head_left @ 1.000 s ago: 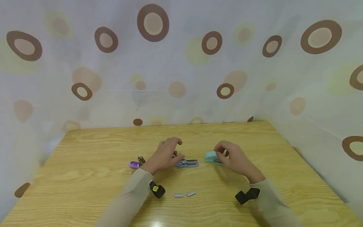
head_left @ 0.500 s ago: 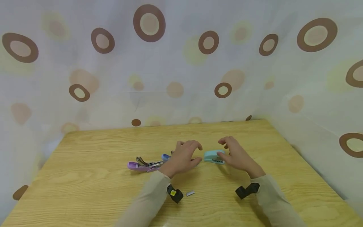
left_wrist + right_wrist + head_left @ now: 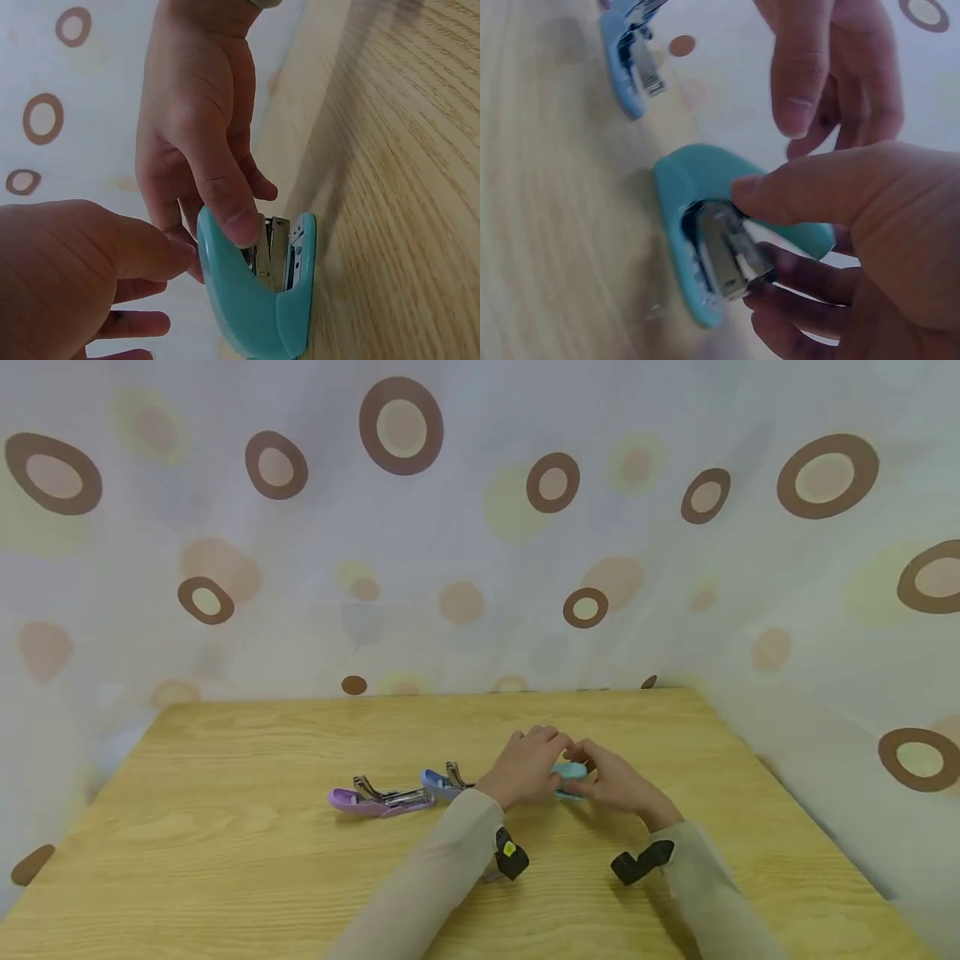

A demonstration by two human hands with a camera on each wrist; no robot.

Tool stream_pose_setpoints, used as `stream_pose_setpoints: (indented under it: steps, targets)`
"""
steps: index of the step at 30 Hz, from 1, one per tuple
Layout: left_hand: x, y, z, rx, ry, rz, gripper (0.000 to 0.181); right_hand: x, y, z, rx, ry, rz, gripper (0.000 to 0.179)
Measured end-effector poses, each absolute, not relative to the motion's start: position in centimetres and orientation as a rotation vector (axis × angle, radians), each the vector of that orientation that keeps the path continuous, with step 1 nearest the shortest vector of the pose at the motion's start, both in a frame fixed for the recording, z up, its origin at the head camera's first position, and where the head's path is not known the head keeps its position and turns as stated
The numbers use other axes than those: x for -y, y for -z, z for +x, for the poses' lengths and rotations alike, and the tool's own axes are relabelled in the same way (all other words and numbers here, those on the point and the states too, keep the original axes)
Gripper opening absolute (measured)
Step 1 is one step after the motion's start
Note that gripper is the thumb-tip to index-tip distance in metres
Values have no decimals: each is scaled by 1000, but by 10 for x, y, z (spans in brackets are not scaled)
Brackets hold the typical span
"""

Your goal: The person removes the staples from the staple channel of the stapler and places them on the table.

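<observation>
My right hand [image 3: 617, 783] pinches the raised top cover of a teal stapler [image 3: 251, 311], thumb on its side and fingers behind. The stapler stands on the table, its metal magazine [image 3: 724, 251] showing between cover and base. Close by on the left is my left hand [image 3: 527, 766], fingers loosely bent. In the left wrist view, its thumb [image 3: 161, 255] points at the cover's top edge. The right wrist view shows a gap between the left thumb and the stapler. From the head, both hands hide part of the stapler.
Left of the hands lie an opened blue stapler [image 3: 444, 785] and an opened purple stapler [image 3: 360, 803]. A small staple strip [image 3: 492, 877] shows partly under the left wrist camera [image 3: 512, 855]. A patterned curtain [image 3: 465, 527] hangs behind the wooden table [image 3: 247, 860].
My left hand has moved right, from over the blue stapler to beside the teal one. The right fingers lifted off the teal stapler, then closed on it again.
</observation>
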State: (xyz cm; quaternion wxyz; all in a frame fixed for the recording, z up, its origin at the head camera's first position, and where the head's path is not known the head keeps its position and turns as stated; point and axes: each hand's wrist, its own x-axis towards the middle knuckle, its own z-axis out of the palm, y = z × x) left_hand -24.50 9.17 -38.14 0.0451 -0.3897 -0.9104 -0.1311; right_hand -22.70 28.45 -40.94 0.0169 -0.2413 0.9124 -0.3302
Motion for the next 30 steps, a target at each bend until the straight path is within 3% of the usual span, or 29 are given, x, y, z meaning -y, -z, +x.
stream_pose_setpoints:
  steps: [15,24,30]
  targets:
    - [-115,393,-250,2895,460,-1192,29,-296,426,-230,-2758,1087,-712,24]
    - [-113,393,-252,2892,344,-1216,44,-300,440,-239,-2736,1149,-702,38]
    - [-115,396,-254,2883,258,-1262,47,-301,443,-238,-2754,1162,-647,33]
